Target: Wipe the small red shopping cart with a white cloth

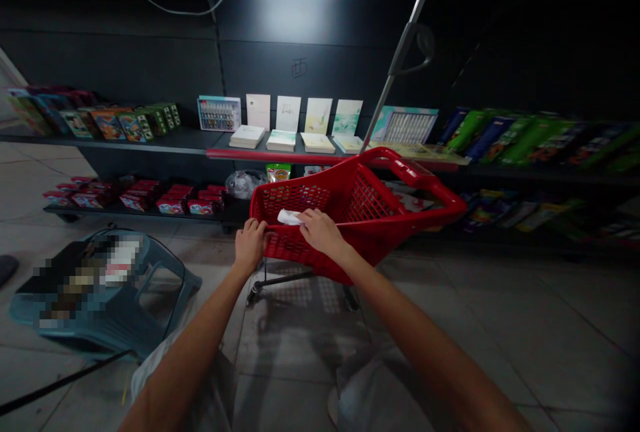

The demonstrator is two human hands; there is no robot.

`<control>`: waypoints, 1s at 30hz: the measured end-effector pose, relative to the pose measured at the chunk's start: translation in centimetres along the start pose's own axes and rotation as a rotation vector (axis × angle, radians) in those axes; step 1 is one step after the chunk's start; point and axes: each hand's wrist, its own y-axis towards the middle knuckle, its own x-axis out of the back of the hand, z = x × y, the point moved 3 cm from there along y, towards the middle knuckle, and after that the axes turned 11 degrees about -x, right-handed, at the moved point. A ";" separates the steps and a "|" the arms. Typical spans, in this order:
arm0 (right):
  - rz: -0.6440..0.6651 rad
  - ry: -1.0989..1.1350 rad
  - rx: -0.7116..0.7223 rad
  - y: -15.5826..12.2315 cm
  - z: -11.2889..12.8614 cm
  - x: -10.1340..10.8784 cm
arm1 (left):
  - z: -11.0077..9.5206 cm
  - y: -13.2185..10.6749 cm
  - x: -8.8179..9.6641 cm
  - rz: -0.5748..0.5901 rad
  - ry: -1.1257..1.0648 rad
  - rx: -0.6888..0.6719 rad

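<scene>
A red plastic shopping cart (370, 205) stands on the tiled floor in front of me, tilted with its handle to the upper right. My left hand (250, 244) is closed around the cart's near rim at its left corner. My right hand (320, 231) presses a small white cloth (289, 217) against the same rim, fingers curled over it. Both forearms reach forward from the bottom of the view.
A blue-green plastic stool (105, 295) sits on the floor at the left. Dark shelves (165, 142) along the back wall carry coloured boxes, notebooks and cards. A metal pole (400, 52) leans up behind the cart. A black cable (60, 382) crosses the floor at the lower left.
</scene>
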 end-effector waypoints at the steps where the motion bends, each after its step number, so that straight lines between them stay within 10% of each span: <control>1: -0.034 -0.030 0.017 -0.6 -1.1 0.3 | 0.0 0.0 0.1 -0.004 -0.001 -0.003; 8: -0.236 -0.134 -0.181 -3.9 -8.6 2.3 | 0.1 0.1 -0.1 0.013 -0.036 0.011; 14: -0.382 -0.033 -0.356 -3.9 -5.6 0.6 | 0.3 0.2 -1.0 -0.001 -0.154 0.029; 30: -0.302 -0.023 -0.226 -4.1 -3.6 -0.5 | -3.9 -1.8 -1.5 -0.040 -0.011 -0.108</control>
